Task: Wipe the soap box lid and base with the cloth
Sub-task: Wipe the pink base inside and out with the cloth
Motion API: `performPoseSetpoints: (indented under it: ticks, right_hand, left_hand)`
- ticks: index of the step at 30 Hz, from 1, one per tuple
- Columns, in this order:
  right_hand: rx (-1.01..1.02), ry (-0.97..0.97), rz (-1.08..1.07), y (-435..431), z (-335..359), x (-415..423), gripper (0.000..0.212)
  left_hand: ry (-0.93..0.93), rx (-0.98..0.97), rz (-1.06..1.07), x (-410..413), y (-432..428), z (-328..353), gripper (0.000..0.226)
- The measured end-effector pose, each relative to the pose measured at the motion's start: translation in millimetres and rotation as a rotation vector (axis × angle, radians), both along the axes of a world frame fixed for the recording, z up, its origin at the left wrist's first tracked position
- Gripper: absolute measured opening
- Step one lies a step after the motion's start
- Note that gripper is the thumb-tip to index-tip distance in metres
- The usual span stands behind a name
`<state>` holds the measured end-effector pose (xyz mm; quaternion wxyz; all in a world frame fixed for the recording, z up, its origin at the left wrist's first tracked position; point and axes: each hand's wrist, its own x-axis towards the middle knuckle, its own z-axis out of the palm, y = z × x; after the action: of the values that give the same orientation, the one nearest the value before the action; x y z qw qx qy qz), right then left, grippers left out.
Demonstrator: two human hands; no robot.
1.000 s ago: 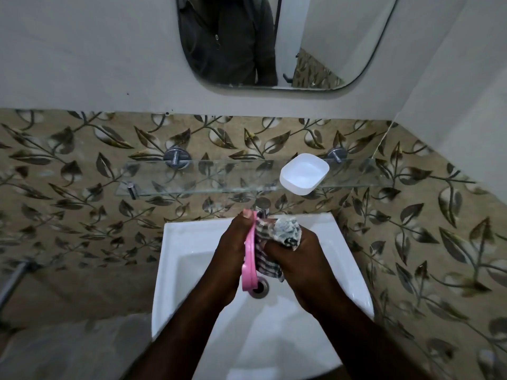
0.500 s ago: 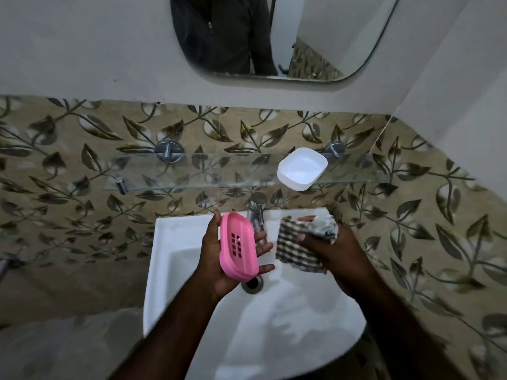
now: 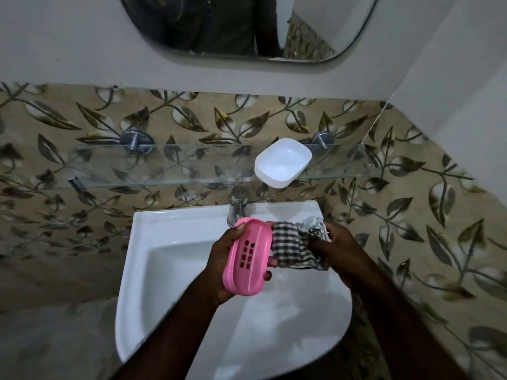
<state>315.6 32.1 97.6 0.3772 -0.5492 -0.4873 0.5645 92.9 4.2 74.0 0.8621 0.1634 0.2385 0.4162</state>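
Both forearms reach in from below, hands meeting over the white ceramic sink [image 3: 142, 270]. Left hand [image 3: 222, 259] wraps the pink soap box piece [image 3: 248, 256] from behind, thumb on its upper edge, fingertips curling round the right side. The piece is oval, smooth plastic, slotted drain holes facing the camera, tilted lengthwise. Right hand [image 3: 337, 250] is clenched on a bunched checked cloth [image 3: 293, 245], woven, dark-and-light; the cloth's edge touches the pink piece's right side. White plastic soap box part [image 3: 282, 165], rounded rectangle, sits hollow side up on the glass shelf [image 3: 164, 165], above the chrome tap [image 3: 237, 204], well apart from the hands.
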Motion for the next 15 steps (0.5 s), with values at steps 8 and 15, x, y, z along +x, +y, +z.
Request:
performPoseSetpoints:
  ticks: [8,15]
  right_hand:
    - [0.205,0.013,-0.243,21,28,22,0.019]
    - [0.474,-0.104,-0.269,68,100,57,0.029]
  left_hand:
    - [0.039,0.082,0.052,17,6,23,0.086]
    - [-0.146,0.291,0.094,42,17,75,0.079]
